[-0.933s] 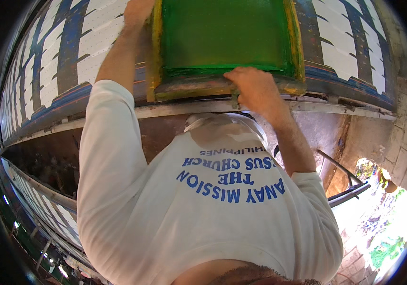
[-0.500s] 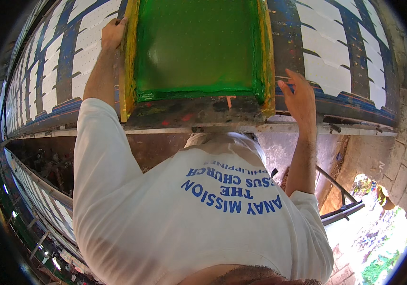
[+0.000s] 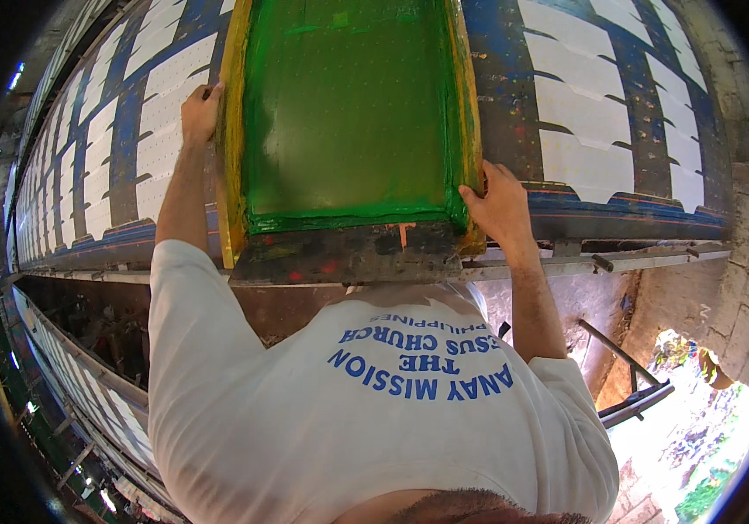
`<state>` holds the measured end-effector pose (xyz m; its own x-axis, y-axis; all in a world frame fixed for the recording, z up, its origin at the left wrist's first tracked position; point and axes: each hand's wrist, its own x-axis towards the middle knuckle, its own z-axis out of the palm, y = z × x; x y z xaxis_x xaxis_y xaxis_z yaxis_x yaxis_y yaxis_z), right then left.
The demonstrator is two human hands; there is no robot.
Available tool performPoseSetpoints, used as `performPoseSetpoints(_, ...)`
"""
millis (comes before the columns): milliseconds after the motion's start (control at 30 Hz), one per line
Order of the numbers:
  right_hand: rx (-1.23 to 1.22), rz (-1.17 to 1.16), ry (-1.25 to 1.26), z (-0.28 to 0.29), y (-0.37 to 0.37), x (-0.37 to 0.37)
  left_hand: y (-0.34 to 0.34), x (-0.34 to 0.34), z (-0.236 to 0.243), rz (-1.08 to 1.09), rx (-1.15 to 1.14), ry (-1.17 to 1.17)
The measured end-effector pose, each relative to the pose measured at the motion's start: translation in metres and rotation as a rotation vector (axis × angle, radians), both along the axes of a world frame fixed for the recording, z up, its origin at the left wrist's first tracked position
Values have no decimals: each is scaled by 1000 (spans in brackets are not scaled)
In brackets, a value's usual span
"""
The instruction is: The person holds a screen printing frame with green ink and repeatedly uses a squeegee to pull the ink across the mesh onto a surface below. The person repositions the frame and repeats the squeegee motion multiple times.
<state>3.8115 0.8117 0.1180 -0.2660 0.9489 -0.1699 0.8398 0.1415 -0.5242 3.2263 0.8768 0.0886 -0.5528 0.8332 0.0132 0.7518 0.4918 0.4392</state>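
A screen printing frame [image 3: 234, 148] lies over the long printing table, its side rails yellow and its mesh [image 3: 348, 131] green. Thick green paint lines the inner edges of the mesh, and its near end board is dark and stained. My left hand [image 3: 201, 113] is closed on the left rail, partway up. Lower down, near the right corner, my right hand [image 3: 498, 205] grips the other rail, thumb on top. Rows of white cut pieces [image 3: 584, 113] lie on the dark table [image 3: 497, 96] on both sides of the frame.
A metal rail [image 3: 654, 260] with small stops runs along the table's near edge. Behind me on the left stands another long table with white pieces [image 3: 86, 358]. A dark metal bar [image 3: 623, 354] juts out at the right, by a block wall [image 3: 745, 210].
The frame has slid nearer to me and slightly left, its near end now overhanging the rail more. My right hand, raised and apart from it before, has taken hold of the right rail.
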Motion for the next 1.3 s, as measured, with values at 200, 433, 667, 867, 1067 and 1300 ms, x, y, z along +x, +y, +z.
performPoseSetpoints(200, 38, -16, 60, 5, 6, -2, -4, 3, -1, -36, 76, -41)
performPoseSetpoints(433, 29, -2, 209, 57, 6, -1, -7, -29, -26, -90, 132, -119)
performPoseSetpoints(667, 262, 33, 205, 82, 34, 63, 26, 17, 3, -80, 179, -328)
performPoseSetpoints(867, 216, -60, 192, 80, 82, 213, 70, 185, 34, -109, 164, -101)
performPoseSetpoints(1067, 210, -80, 119, 62, 110, 356, 100, 347, 28, -146, 153, -112)
performPoseSetpoints(1300, 135, -127, 160, 42, 115, 443, 121, 442, 31, -168, 131, -84)
